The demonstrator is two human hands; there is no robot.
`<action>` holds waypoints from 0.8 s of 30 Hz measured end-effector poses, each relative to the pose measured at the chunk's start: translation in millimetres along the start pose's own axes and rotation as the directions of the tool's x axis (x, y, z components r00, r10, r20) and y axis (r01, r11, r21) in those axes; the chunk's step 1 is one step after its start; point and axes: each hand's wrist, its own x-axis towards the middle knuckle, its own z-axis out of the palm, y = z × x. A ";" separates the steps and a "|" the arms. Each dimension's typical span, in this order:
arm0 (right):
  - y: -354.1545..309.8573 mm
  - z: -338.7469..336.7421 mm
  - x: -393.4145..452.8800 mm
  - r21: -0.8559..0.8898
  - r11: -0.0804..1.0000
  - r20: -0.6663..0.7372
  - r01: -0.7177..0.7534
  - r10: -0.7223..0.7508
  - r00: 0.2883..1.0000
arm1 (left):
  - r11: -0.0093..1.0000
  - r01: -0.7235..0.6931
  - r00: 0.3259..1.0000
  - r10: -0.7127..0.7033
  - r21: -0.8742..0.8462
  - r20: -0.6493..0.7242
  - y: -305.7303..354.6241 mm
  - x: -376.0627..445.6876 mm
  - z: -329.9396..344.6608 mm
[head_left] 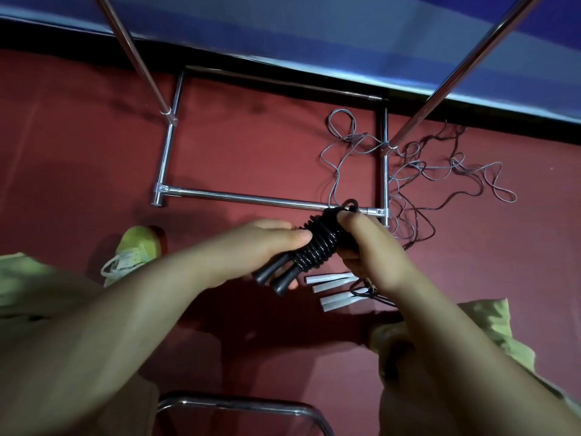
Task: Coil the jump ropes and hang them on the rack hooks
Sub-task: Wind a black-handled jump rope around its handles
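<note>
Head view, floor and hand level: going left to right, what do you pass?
Yellow-green shoe → left hand → black jump rope with its cord wound round the handles, gripped by both hands → right hand → tangle of loose grey and dark ropes on the red floor.

Red carpeted floor (pixel 94 146) filled most of the view. A black band (pixel 63 39) ran along its far edge, with a blue surface (pixel 314 29) beyond it. A yellow-green shoe (pixel 132 250) with white laces lay on the floor at left. Yellow-green fabric (pixel 490 328) appeared at lower right, and more of the same at the left edge. A curved chrome tube (pixel 239 404) crossed the bottom edge of the view.
</note>
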 end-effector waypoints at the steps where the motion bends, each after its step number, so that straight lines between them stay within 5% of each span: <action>1: -0.2 0.0 -1.5 0.064 0.998 0.028 0.024 -0.025 0.999 | 0.993 0.035 0.993 -0.022 -0.114 0.113 -1.1 0.2 -1.9; 5: -1.0 -0.6 -5.4 0.130 0.977 0.146 0.166 -0.185 0.972 | 0.813 0.238 0.837 0.107 -0.532 0.537 -12.6 2.6 5.1; 8: -2.9 -1.5 -4.9 0.111 0.978 0.139 0.178 -0.193 0.971 | 0.724 0.303 0.795 0.167 -0.620 0.583 -14.9 7.0 9.4; 10: -3.0 -1.2 -4.2 0.030 0.985 0.106 0.171 -0.173 0.979 | 0.755 0.287 0.852 0.080 -0.590 0.517 -8.9 7.5 8.4; 14: -1.3 0.5 -2.2 -0.214 0.967 0.031 0.142 -0.139 0.990 | 0.951 0.073 0.985 -0.022 -0.299 0.170 0.7 2.5 11.2; 19: -6.8 0.3 -2.3 -0.235 0.958 0.069 0.167 -0.155 0.985 | 0.998 -0.058 0.997 0.059 0.020 -0.054 9.2 -2.1 13.1; 24: -7.9 -1.7 -6.9 -0.324 0.940 0.098 0.108 -0.081 0.992 | 0.913 -0.021 0.971 0.115 0.407 -0.208 8.8 -3.5 11.4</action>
